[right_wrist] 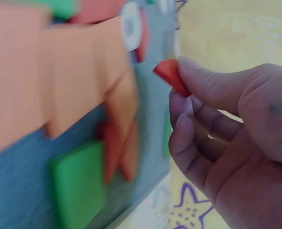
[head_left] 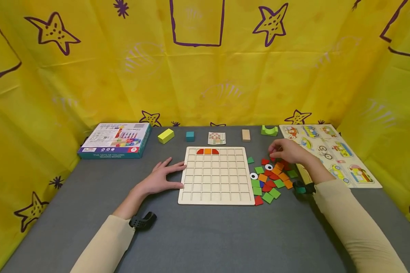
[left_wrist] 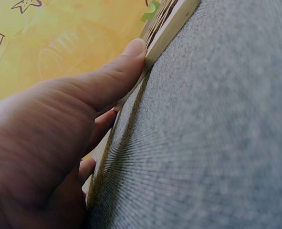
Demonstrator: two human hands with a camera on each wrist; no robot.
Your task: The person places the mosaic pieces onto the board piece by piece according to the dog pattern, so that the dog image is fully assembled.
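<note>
A wooden grid board [head_left: 216, 185] lies on the grey table, with two red quarter-round tiles and an orange square tile [head_left: 208, 151] between them in its top row. My left hand [head_left: 161, 177] rests at the board's left edge, thumb and fingertips touching the rim; in the left wrist view the thumb [left_wrist: 117, 71] lies along that edge. My right hand [head_left: 288, 151] is above the far side of a loose tile pile [head_left: 271, 176]. Between its thumb and fingers it pinches a small red tile [right_wrist: 172, 76], partly covered by the thumb.
Behind the board stand a yellow block [head_left: 166, 136], a blue cube [head_left: 190, 136], a picture card [head_left: 216, 138], a plain wooden block [head_left: 246, 135] and a green arch block [head_left: 269, 131]. A boxed toy set [head_left: 116, 140] lies at left, a vehicle puzzle board [head_left: 331, 151] at right.
</note>
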